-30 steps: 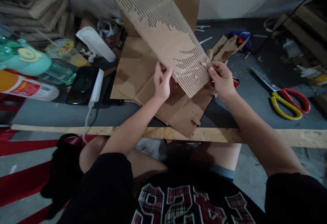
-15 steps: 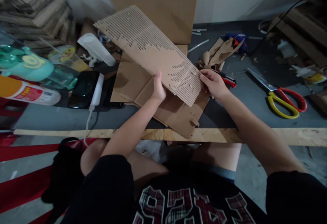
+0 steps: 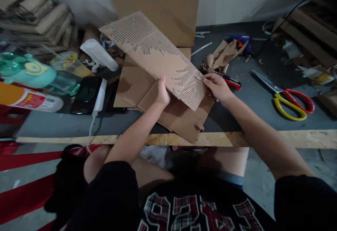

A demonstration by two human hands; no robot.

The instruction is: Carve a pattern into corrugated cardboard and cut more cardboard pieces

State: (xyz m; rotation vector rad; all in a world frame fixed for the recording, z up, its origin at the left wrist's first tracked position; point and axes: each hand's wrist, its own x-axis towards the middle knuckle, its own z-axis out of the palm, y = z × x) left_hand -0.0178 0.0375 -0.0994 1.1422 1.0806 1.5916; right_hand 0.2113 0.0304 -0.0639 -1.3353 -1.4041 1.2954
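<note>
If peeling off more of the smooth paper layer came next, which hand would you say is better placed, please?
Probably the right hand: it pinches the corrugated sheet by the edge close to the ragged torn strips, while the left hand looks occupied supporting the opposite edge.

The left hand (image 3: 163, 92) has its grip on the near edge of a ridged cardboard sheet (image 3: 158, 60), thumb on top, while the grip of the right hand (image 3: 216, 86) pinches the sheet's right edge, above flat cardboard pieces (image 3: 184, 123) on the grey counter (image 3: 60, 123). Just beyond the right hand lie a red and black cutter (image 3: 233, 84) and crumpled cardboard scraps (image 3: 223, 56), with scissors (image 3: 278, 90) farther right. At the left, a white cable (image 3: 90, 131) hangs over the counter's front edge
</note>
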